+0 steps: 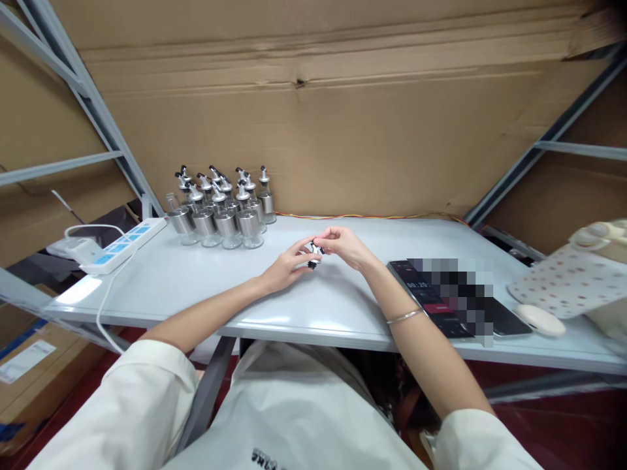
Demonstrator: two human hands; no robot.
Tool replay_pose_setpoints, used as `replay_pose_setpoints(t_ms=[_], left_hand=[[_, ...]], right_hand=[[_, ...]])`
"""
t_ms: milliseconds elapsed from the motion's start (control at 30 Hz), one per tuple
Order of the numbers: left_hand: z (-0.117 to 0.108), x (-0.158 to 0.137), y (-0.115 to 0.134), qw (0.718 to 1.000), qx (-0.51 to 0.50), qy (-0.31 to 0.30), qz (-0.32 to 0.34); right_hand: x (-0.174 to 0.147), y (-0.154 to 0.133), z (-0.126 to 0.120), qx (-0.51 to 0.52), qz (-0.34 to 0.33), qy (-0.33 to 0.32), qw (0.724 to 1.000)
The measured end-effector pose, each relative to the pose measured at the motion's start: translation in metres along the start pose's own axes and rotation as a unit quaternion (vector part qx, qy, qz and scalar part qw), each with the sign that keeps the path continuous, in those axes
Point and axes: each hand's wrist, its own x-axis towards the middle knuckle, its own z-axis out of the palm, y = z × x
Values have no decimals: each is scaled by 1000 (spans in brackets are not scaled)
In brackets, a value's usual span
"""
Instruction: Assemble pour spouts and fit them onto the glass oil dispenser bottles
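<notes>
Both hands meet over the middle of the grey-white table (pixel 337 294). Between the fingers of my left hand (pixel 287 267) is a small silver-and-black bottle pourer (pixel 314 261), its dark ribbed stopper end pointing down. My right hand (pixel 343 245) pinches the black top of the same pourer from the right. Fingers cover part of the piece. To the far left stand several glass bottles with steel sleeves (pixel 226 225), most topped with similar silver-and-black pourers. One bottle (pixel 182 222) at the left end of the front row shows a bare glass neck.
A white power strip (pixel 125 247) with a plugged-in cable lies at the left edge. At right are a tablet (pixel 431 307) showing a timer, a white oval object (pixel 540 320) and a dotted bag (pixel 563 281). Cardboard (pixel 343 130) walls the back.
</notes>
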Motion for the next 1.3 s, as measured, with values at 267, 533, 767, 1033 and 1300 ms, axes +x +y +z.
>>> replay_pose_setpoints(t_ms=[267, 533, 767, 1033, 1300], left_hand=[[-1, 1, 0, 1000, -9, 27, 14], [-4, 0, 1, 999, -18, 23, 16], [-2, -2, 1, 999, -15, 14, 30], [-4, -1, 5, 997, 17, 57, 59], [-3, -2, 10, 998, 12, 33, 53]], right_hand=[[1, 1, 4, 68, 6, -6, 998], [2, 3, 5, 77, 11, -5, 997], [3, 6, 0, 88, 51, -36, 994], [-1, 5, -1, 138, 106, -168, 970], [-7, 2, -20, 113, 112, -263, 952]])
